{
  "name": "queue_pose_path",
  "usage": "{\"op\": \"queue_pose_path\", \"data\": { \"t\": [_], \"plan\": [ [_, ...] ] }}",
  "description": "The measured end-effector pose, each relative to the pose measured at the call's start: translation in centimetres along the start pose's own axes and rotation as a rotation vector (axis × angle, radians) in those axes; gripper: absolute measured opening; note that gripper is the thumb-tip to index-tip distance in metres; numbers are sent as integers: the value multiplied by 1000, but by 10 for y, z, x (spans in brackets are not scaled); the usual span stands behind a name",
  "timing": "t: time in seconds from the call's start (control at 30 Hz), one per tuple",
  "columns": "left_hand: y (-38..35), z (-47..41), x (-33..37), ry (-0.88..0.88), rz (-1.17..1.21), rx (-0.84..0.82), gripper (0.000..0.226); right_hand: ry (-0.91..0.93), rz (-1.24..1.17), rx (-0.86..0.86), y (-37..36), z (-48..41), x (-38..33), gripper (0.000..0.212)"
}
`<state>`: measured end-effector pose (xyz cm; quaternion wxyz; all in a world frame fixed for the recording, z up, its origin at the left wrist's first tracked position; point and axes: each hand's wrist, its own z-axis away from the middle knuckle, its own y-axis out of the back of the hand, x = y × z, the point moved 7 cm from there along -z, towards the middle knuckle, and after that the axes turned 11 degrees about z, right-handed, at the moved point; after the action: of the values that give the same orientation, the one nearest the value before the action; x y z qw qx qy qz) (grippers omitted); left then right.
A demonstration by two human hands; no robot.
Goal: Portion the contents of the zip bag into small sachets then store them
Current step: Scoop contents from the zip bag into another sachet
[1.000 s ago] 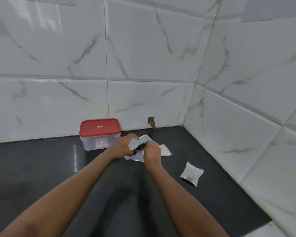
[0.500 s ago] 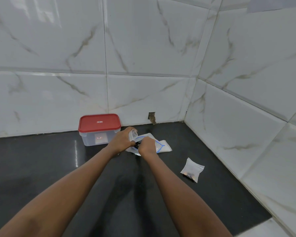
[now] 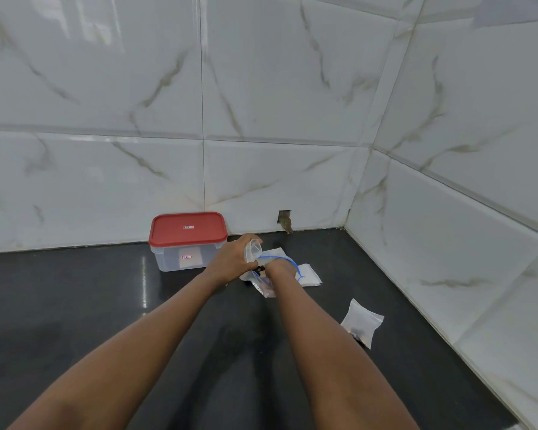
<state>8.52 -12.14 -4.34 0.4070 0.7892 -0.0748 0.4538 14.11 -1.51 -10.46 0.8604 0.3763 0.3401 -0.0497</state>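
Nearest me, toward the right edge of the countertop (image 3: 75, 305), lay one filled sachet (image 3: 362, 322), flat, with dark bits gathered at its near end, so I judged I was at least one portion in and working on another. Farther in, my right hand (image 3: 281, 269) was down in the zip bag (image 3: 263, 285). Its fingers were hidden by the plastic, so I could not tell whether they pinched anything. The bag lay slumped on the countertop, its blue-lined mouth gaping upward and away from me, and its long axis seemed to run from near-left to far-right. Just beside it, my left hand (image 3: 232, 259) gripped an open sachet (image 3: 253, 249) around its body, mouth rounded and turned up toward the right hand. The next move would call for lifting a small pinch across without spilling. The empty sachets (image 3: 312, 272) lay beyond the bag, and the container (image 3: 185, 243) stood lidded at the back edge.
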Motion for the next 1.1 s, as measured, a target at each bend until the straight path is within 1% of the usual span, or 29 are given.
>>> {"op": "queue_pose_path", "data": {
  "t": [0.03, 0.07, 0.13, 0.2, 0.27, 0.3, 0.37, 0.4, 0.43, 0.47, 0.53, 0.6, 0.67, 0.73, 0.77, 0.8, 0.83, 0.9, 1.0, 1.03, 1.1],
  "plan": [
    [0, 0, 1, -11, 2, 8, 49, -5, -2, -32, -1, 2, -2, 6],
    [1, -2, 2, -19, -2, 16, 49, 4, 17, -67, -1, 5, -5, 10],
    [1, -3, 3, -32, -19, 19, 50, 37, 169, -90, -4, 1, -9, 21],
    [-1, -4, 2, -35, -35, 14, 51, 43, 220, -126, -9, -1, -10, 30],
    [-2, -4, -1, -23, -31, 18, 52, 67, 218, -137, -10, 4, -12, 29],
    [-2, -4, -2, -17, -20, 25, 53, 71, 214, -115, -12, -3, -12, 27],
    [-1, -5, -4, -1, 16, 53, 53, 67, 92, -69, -15, -15, -6, 21],
    [0, -5, -4, 7, 28, 66, 54, 17, -60, -87, -21, -25, 1, 16],
    [0, -6, -3, 14, 31, 77, 54, -6, -231, -104, -25, -30, 3, 16],
    [-1, -7, -1, 18, 28, 83, 55, -17, -327, -108, -24, -23, 2, 23],
    [-3, -9, 2, 31, 33, 90, 57, -6, -412, -64, -12, -7, 2, 33],
    [-8, -9, 4, 49, 43, 79, 59, -11, -424, -34, -4, -2, 7, 32],
    [-14, -9, 5, 65, 30, 65, 60, -46, -528, -15, 3, 1, 12, 31],
    [-18, -7, 7, 75, 35, 59, 59, -20, -502, -6, 13, 14, 10, 30],
    [-19, -7, 7, 82, 42, 59, 58, -45, -522, -17, 15, 16, 14, 24],
    [-20, -6, 9, 84, 45, 61, 58, -29, -514, 6, 23, 20, 20, 18],
    [-20, -6, 9, 88, 46, 66, 58, -9, -495, 48, 30, 19, 24, 23],
    [-20, -7, 11, 96, 48, 71, 58, -27, -464, 89, 46, 30, 30, 32],
    [-21, -8, 10, 120, 57, 66, 59, -8, -356, 84, 65, 37, 36, 31],
    [-20, -8, 9, 130, 64, 66, 60, 2, -342, 104, 72, 37, 40, 29],
    [-19, -8, 6, 145, 70, 68, 66, -13, -305, 151, 86, 42, 47, 16]
  ]
}}
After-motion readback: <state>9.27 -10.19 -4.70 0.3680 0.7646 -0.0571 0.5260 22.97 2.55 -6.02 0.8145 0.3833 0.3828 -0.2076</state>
